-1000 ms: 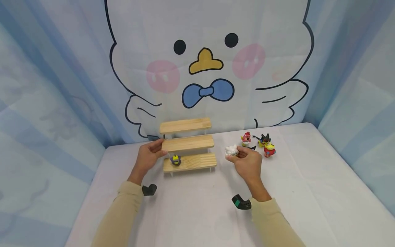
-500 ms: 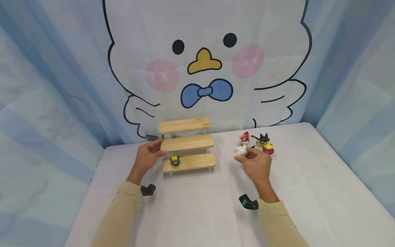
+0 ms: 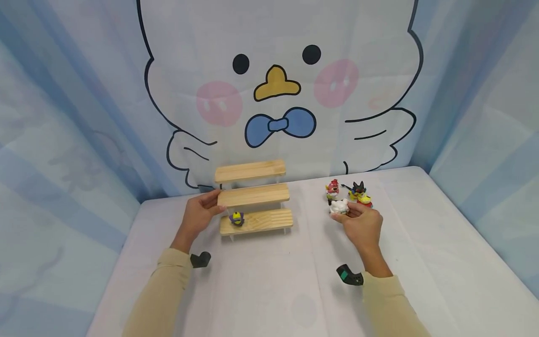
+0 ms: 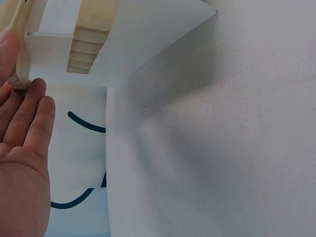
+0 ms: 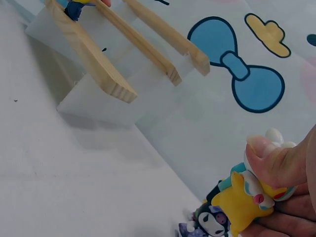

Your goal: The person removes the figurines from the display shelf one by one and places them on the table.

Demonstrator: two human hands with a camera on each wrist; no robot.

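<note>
In the head view my left hand [image 3: 198, 217] holds the left end of a three-tier wooden display stand [image 3: 254, 195] at its middle board, thumb and fingers on either side of the edge. A small yellow and purple figurine [image 3: 236, 218] stands at the left of the lowest board. My right hand [image 3: 363, 227] pinches a figurine [image 3: 338, 207] that looks white from above. The right wrist view shows this figurine's yellow body [image 5: 242, 197] under my thumb. Close behind it are a pink figurine [image 3: 332, 188], a black-eared one [image 3: 358, 189] and a yellow and red one [image 3: 364, 200], partly hidden by my fingers.
A black and purple figurine [image 5: 212, 219] with a white face shows beside the held one in the right wrist view. The white-covered table [image 3: 269, 285] meets a printed curtain [image 3: 278, 154] right behind the stand. Black wrist devices [image 3: 349, 275] jut out at both sleeves.
My right hand has moved to the right with the held figurine, away from the stand and up to the group of figurines. The left hand keeps its hold on the stand.
</note>
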